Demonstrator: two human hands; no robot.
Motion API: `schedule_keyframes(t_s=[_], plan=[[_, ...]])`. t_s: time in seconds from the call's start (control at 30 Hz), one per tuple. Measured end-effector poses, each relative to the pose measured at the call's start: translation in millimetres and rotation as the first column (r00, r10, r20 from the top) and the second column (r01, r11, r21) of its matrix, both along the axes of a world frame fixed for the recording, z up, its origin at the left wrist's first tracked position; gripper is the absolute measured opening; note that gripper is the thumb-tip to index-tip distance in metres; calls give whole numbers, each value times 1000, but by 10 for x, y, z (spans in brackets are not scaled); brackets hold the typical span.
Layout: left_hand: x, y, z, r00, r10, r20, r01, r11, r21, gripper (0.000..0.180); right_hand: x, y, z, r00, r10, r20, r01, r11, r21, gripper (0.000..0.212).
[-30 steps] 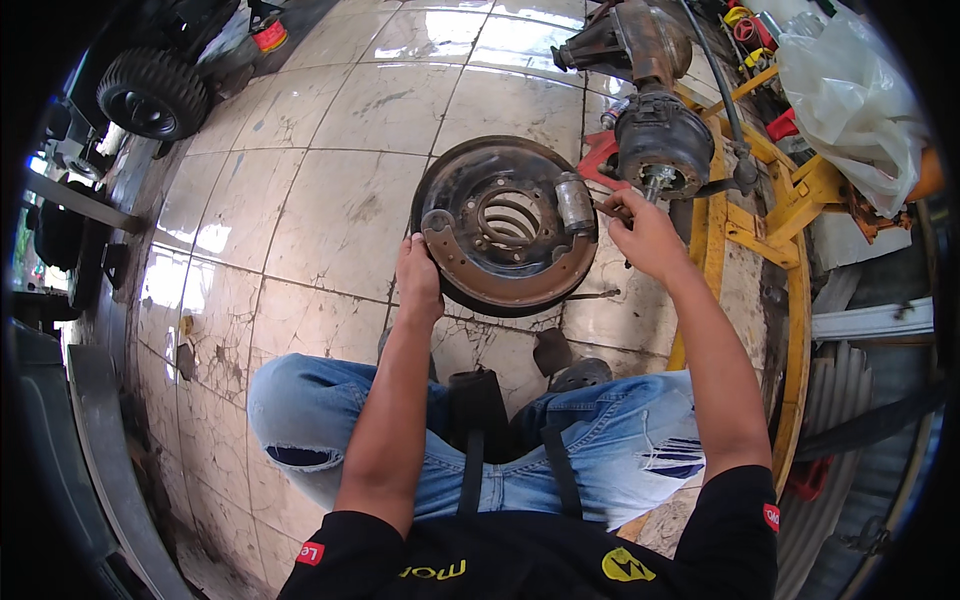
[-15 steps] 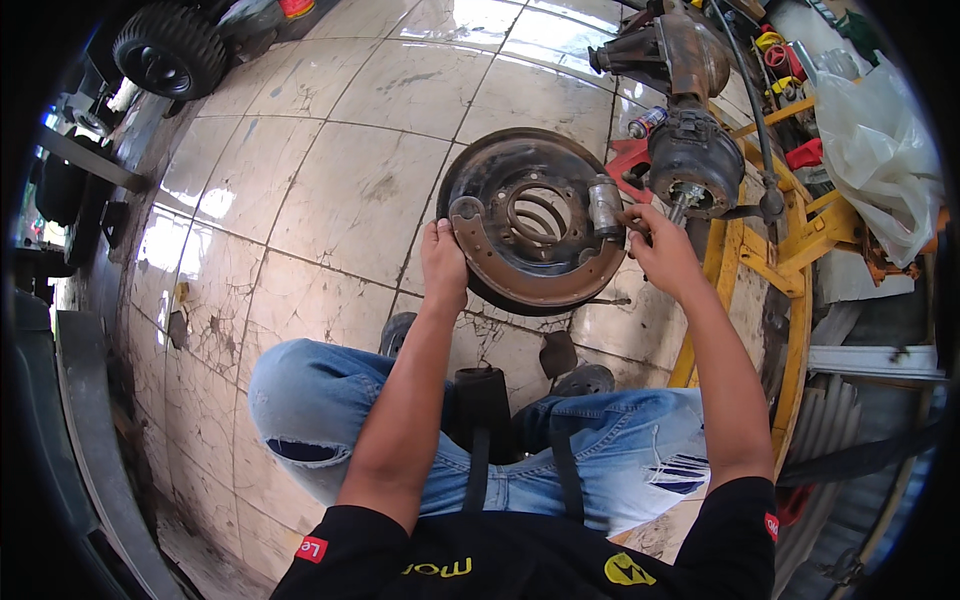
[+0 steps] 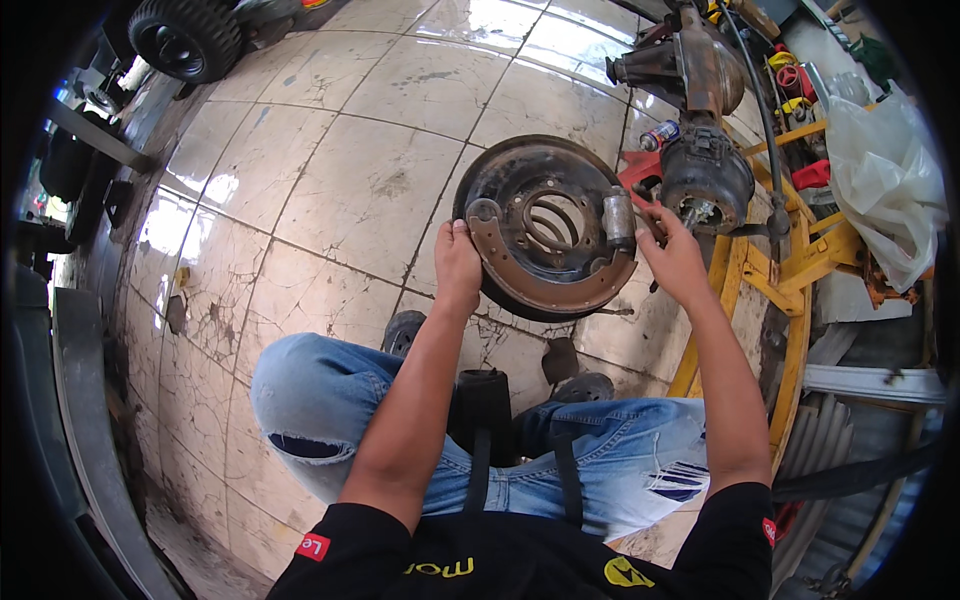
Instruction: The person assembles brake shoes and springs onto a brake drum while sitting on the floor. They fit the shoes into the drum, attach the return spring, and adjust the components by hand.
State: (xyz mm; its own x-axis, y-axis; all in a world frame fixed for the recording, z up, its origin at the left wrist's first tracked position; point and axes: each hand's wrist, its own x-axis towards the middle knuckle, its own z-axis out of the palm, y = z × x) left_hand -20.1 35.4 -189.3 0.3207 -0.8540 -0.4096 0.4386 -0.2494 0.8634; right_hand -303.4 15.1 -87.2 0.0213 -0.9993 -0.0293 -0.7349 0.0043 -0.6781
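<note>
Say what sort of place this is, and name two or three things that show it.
Probably a vehicle repair workshop: there is a brake plate near the picture's middle, a bare axle and a chunky-treaded wheel.

Before you, the round black metal plate (image 3: pixel 512 195) is between your left hand (image 3: pixel 458 268) and right hand (image 3: pixel 672 262), the curved brown brake shoe (image 3: pixel 530 284) along its near side, the grey metal cylinder (image 3: pixel 619 217) at its right and the yellow metal frame (image 3: pixel 822 258) farther right.

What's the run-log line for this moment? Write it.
left hand: holding round plate, left rim | right hand: beside silver cylinder | brown curved shoe: along near edge
</note>
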Motion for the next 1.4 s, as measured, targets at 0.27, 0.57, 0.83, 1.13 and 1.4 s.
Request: schedule_keyframes(t_s=[0.27, 0.57, 0.83, 1.13, 1.4], plan=[[29, -37, -66, 1000, 22, -4, -22, 1000, -7, 29, 223, -138, -48, 941, -282, 185, 190, 897, 400, 70], [61, -143, -15, 999, 9, -51, -11, 999, -51, 26, 187, -164, -81, 906, -311, 287, 172, 890, 421, 74], [170, -240, 158, 987, -33, -157, 33, 999, -5, 27, 224, -171, -39, 896, -334, 292, 179, 874, 451, 77], [203, -284, 454, 982, -63, -180, 66, 998, 9, 30, 261, -246, -73, 881, -299, 366, 243, 951, 193, 81], [143, -125, 214, 981, -60, -187, 69, 997, 41, 31, 132, -163, -88, 908, -300, 294, 176, 907, 381, 84]])
